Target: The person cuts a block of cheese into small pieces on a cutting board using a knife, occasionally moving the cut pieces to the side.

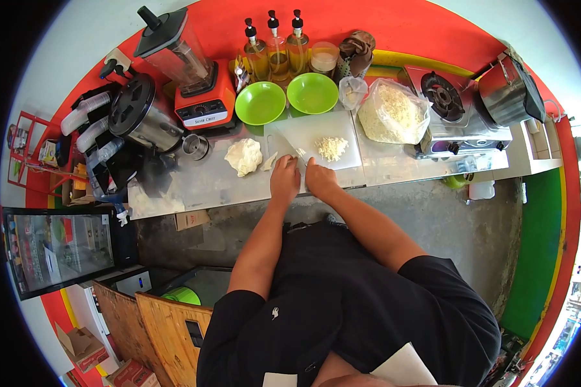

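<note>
My right hand is closed around the handle of a knife, whose wide blade points away over a white cutting board. Close beside it, my left hand has its fingers curled together at the board's near edge; what they press on is mostly hidden. Pale bits lie just past those fingertips. A heap of shredded cabbage rests on the board, right of the blade. Left of my left hand lie a thin pale cabbage piece and a larger cabbage chunk on the metal counter.
Two green bowls stand behind the board. A bag of shredded cabbage sits right, before a gas stove with a pot. At left are a red blender, a metal cup and a lidded steel container. Pump bottles line the back.
</note>
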Action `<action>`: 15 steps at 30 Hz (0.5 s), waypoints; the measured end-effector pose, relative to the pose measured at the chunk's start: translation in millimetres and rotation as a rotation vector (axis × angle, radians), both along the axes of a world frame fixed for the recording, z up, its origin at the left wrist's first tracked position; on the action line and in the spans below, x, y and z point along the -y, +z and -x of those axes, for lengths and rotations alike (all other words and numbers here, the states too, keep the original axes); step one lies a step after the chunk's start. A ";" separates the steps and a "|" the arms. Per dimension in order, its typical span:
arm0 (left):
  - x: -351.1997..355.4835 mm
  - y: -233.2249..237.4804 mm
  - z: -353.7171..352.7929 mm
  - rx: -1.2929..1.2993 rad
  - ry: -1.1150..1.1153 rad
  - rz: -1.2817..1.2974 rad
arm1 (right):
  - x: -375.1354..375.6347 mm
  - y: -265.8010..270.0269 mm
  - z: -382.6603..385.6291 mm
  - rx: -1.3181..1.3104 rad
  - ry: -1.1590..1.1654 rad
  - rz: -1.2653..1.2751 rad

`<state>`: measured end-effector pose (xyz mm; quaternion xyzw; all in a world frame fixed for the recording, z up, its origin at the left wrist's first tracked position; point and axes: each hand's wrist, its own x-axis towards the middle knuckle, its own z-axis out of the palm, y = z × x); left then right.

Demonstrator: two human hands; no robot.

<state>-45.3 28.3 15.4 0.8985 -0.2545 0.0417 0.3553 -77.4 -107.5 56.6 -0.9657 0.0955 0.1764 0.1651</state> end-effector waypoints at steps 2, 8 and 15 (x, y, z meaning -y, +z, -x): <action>0.3 -1.3 0.2 0.056 0.019 -0.014 | -1.6 5.8 -2.5 0.005 0.004 0.008; -2.4 -1.6 -5.5 0.017 0.012 0.010 | -6.7 -6.7 9.6 -0.021 -0.006 0.028; -1.5 -3.7 -1.7 -0.021 0.041 0.025 | -9.0 6.0 6.5 0.022 -0.002 0.070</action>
